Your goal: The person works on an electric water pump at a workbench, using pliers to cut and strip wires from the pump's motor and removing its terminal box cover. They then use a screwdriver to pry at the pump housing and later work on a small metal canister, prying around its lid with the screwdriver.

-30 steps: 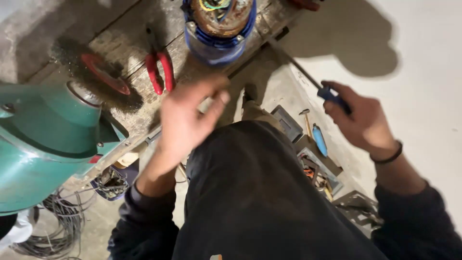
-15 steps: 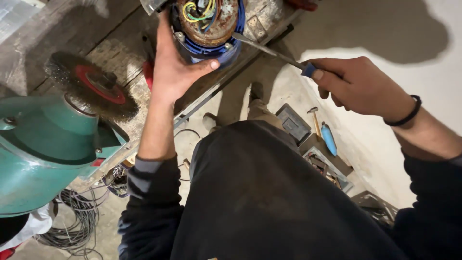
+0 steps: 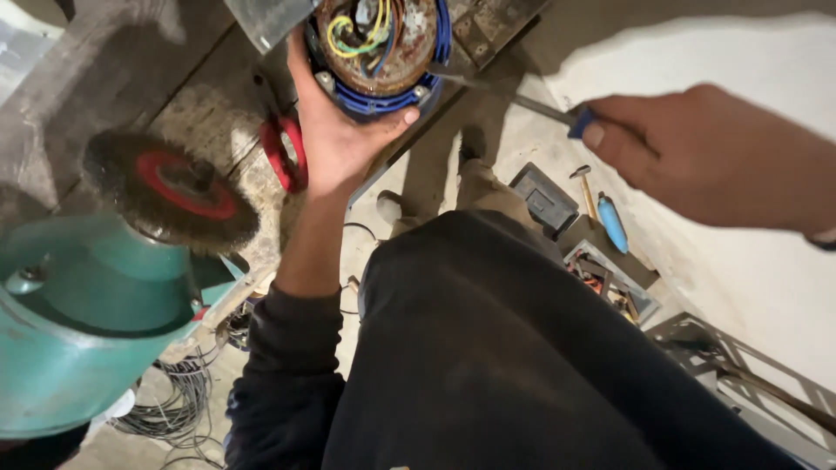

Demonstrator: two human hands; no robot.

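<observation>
The left hand [image 3: 335, 139] is cupping the near side of a round motor [image 3: 376, 48] at the far edge of the view, its fingers spread and curled around the blue casing, with the thumb tip pressing against the lower right rim. The motor is sitting on the worn counter [image 3: 192, 87], its open, rusty face showing yellow, green and blue wires coiled inside. The right hand [image 3: 697, 157] is closing tightly around the blue handle of a screwdriver [image 3: 514, 97], whose thin metal shaft is reaching left so that the tip is meeting the right edge of the motor. Red-handled pliers [image 3: 286, 155] are lying on the counter just left of the left hand, partly hidden behind it. Farther left, a wire brush wheel [image 3: 170, 187] with a red centre is sticking out from a green bench grinder [image 3: 78, 322] at the near left. On the floor beyond the person's dark trousers, an open toolbox [image 3: 601, 261] is standing with what looks like a small hammer [image 3: 585, 187] and a blue tube-shaped object [image 3: 612, 224] beside it, though these are small and hard to make out.
</observation>
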